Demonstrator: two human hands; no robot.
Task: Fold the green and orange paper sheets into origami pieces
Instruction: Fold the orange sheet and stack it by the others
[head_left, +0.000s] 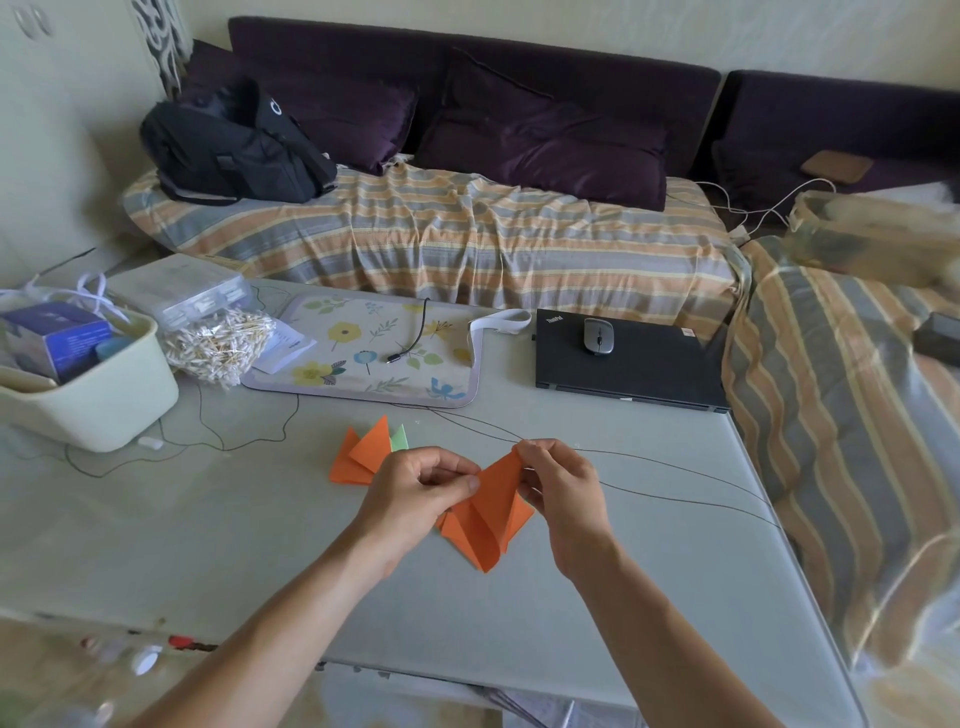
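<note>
Holding a partly folded orange paper (485, 512) between them, both hands work just above the counter (260, 519) near its middle. The left hand (415, 493) sits at the paper's nine o'clock side, its thumb and fingers (470, 484) pinching a crease on the upper left edge. The right hand (563, 491) is at the three o'clock side, thumb and fingers pinching the top corner of the sheet, which points toward twelve o'clock. The paper's lower point hangs toward six o'clock; whether it touches the counter cannot be told.

At about eleven o'clock from the hands, a small stack of folded orange pieces (358, 452) lies flat on the counter, with a corner of a green piece (399, 439) showing just behind them.

Farther back, at twelve o'clock, a floral mat (363, 358) lies on the counter with a black cable end (410, 338) on it. At one o'clock sits a closed black laptop (628, 364) with a grey mouse (598, 336) on its lid. At ten o'clock stands a cream bin (98, 395) holding a blue box (62, 338), and beside it a bag of cotton swabs (218, 343). Thin dark wires (675, 475) trail across the counter past the hands. Beyond the counter is a sofa under a striped cover (441, 228), with dark purple cushions (540, 135) and a black backpack (234, 150).
</note>
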